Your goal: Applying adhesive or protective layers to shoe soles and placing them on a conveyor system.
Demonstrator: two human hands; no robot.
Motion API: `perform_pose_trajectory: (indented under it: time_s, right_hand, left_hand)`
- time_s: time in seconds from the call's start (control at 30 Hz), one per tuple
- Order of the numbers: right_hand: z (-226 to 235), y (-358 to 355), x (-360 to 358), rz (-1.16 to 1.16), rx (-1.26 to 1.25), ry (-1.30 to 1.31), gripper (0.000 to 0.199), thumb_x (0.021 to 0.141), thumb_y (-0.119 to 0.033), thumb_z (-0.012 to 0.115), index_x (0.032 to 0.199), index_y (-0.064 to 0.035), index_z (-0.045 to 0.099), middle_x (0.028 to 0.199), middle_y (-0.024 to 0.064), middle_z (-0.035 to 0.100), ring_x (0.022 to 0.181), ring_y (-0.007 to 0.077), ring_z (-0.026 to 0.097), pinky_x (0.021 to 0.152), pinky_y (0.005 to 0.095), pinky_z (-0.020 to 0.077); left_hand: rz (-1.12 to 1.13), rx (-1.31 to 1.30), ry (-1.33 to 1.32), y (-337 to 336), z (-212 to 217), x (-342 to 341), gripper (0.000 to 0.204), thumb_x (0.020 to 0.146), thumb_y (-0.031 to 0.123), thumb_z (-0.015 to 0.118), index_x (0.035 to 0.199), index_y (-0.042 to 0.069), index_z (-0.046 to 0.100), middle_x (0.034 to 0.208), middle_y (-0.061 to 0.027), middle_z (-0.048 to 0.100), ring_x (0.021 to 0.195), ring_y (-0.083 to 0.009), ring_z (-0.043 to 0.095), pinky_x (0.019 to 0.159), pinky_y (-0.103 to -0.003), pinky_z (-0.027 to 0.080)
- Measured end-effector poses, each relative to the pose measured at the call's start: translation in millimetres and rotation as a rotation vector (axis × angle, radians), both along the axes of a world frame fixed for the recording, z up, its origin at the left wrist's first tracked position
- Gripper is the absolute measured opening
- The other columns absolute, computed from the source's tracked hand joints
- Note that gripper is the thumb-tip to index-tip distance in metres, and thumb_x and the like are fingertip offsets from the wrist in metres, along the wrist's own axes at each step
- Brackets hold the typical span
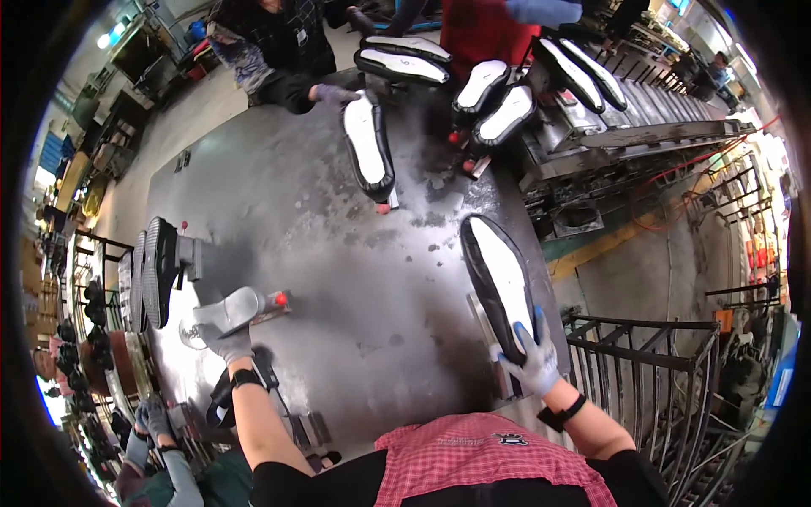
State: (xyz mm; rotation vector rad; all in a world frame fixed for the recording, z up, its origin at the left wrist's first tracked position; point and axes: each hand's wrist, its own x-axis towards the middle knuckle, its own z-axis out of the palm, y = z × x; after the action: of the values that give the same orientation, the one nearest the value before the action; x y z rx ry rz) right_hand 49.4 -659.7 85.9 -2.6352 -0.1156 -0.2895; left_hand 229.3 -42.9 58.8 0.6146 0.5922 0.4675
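Observation:
My left hand [226, 342], in a grey glove, grips one end of a bare grey shoe last [232, 311] at the table's left; part of the fingers is hidden. A red knob [281, 299] sits on the mount by that last. On the right, my right hand [534, 362], in a pale glove with blue fingertips, is closed around the near end of a black shoe upper [498, 262] with a white sole side facing up. Left of the bare last, a pair of dark ridged soles [157, 275] stands on edge at a metal mount.
A dark metal table [338, 253] spreads before me. Across it, a co-worker's gloved hand [332, 95] touches another black upper [367, 148]. More white-soled uppers [504, 116] stand at the back. A roller conveyor [650, 110] and a metal rack [642, 346] lie right; another person's hands [154, 418] show lower left.

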Motion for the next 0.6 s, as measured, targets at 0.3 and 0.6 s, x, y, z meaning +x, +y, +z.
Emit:
perform_pose_trajectory:
  time_s: [0.3, 0.6]
  right_hand:
    - [14.2, 57.8, 249.2, 0.02, 0.105, 0.097, 0.087, 0.079, -0.05, 0.073, 0.149, -0.0087, 0.041, 0.154, 0.0356, 0.022, 0.14, 0.0514, 0.032, 0.113, 0.0484, 0.0354]
    - [44.6, 77.8, 84.5, 0.326, -0.008, 0.329, 0.1, 0.069, -0.025, 0.074, 0.156, -0.0241, 0.025, 0.134, 0.0305, 0.045, 0.113, 0.0442, 0.057, 0.094, 0.0484, 0.05]
  left_hand:
    - [-0.317, 0.009, 0.035, -160.3, -7.9, -12.5, 0.076, 0.085, 0.064, 0.061, 0.141, 0.016, 0.046, 0.13, -0.0091, 0.055, 0.122, -0.029, 0.053, 0.107, -0.05, 0.042]
    - [-0.828, -0.215, 0.073, -370.9, -22.0, -42.5, 0.082, 0.082, 0.05, 0.071, 0.142, 0.004, 0.04, 0.132, -0.0149, 0.053, 0.123, -0.0313, 0.051, 0.11, -0.046, 0.041]
